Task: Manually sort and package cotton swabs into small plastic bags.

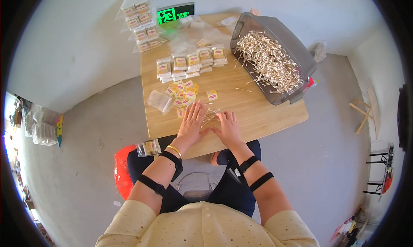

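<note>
Several loose cotton swabs (210, 116) lie on the wooden table between my two hands. My left hand (191, 125) rests flat beside them, its fingers stretched forward and held close together. On the other side, my right hand (228, 127) is open, its fingers slightly bent at the swabs and its thumb reaching toward my left thumb. Neither hand visibly grips a swab, though the fingers partly hide some. Ahead of my left fingertips is a scattered pile of small yellow-and-white cards (185, 92). A single card (212, 95) sits to the right of the pile.
Clear plastic bags (159, 101) lie left of the cards. Packed swab bundles (193, 62) stand in rows behind. A tilted grey bin (301, 53) holds loose cotton swabs (269, 62). Bagged packs (144, 21) are stacked far left, near a green sign (167, 16). Another bagged pack (150, 147) is near my left knee.
</note>
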The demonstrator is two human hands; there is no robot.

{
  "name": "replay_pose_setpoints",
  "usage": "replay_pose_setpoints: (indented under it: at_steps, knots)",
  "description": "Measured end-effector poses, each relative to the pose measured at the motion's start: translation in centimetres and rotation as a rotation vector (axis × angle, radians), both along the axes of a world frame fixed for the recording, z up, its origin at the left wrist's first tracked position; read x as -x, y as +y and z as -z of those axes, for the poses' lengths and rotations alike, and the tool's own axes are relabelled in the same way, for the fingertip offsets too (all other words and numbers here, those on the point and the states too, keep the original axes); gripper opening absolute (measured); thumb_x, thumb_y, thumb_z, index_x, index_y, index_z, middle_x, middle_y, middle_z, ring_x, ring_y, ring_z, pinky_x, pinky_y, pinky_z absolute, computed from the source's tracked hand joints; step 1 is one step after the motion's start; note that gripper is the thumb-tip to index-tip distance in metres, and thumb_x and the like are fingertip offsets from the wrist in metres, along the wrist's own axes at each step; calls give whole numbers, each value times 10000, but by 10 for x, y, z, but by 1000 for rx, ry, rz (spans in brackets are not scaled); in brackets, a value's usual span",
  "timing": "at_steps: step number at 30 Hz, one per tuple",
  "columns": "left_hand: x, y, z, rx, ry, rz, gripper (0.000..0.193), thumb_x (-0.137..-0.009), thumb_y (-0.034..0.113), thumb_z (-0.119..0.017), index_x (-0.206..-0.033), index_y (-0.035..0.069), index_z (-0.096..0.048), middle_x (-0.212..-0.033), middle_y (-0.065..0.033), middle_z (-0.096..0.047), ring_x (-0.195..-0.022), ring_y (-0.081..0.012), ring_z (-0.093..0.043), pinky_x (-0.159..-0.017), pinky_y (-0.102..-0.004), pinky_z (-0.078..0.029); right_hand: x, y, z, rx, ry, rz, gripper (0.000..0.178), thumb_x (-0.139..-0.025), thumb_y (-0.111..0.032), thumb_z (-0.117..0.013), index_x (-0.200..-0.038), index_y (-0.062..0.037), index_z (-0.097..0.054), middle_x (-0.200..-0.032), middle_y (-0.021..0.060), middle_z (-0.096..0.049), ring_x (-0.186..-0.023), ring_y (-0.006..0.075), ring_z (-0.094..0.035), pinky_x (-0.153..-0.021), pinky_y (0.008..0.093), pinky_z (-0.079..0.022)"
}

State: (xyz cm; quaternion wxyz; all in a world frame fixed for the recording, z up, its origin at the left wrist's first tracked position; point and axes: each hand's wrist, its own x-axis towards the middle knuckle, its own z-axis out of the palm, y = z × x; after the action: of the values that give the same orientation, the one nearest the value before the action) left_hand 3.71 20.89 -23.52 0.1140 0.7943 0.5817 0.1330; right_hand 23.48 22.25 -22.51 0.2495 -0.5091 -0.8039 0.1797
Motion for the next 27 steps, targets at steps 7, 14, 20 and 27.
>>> replay_pose_setpoints:
  at_steps: [7, 14, 20, 27]
  knots:
    - [-1, 22, -19, 73, 23, 16, 1037, -827, 397, -815, -1601, 21, -237, -1641, -142, -327, -1555, -301, -244, -1288, -479, -169, -10, 32, 8, -32, -40, 35, 524, -785, -135, -798, -1261, -87, -586, -1216, 156, -538, -1149, 377, -515, -979, 482, -433]
    - [0, 33, -11, -20, -183, 23, 668, -779, 125, -814, -1363, 77, -493, -1217, -102, -619, -1197, -312, -568, -1040, -449, -444, -20, 42, 7, 0, -11, -27, 454, -789, -146, -810, -1212, -126, -644, -1200, 98, -557, -1154, 345, -522, -993, 467, -435]
    - [-2, 29, -3, -92, -295, -24, 276, -786, 50, -769, -1011, 83, -613, -987, -84, -635, -1016, -326, -620, -885, -451, -501, -27, 42, 13, 61, 133, -34, 235, -816, -109, -755, -1035, -80, -678, -1051, 118, -609, -1083, 353, -558, -943, 462, -454]
    - [4, 21, -2, -134, -338, -80, 174, -816, 55, -742, -965, 78, -657, -951, -77, -656, -962, -309, -638, -825, -426, -524, -44, 37, 17, -20, 129, -51, 83, -854, -113, -709, -909, -85, -655, -944, 97, -617, -972, 340, -596, -850, 457, -472]
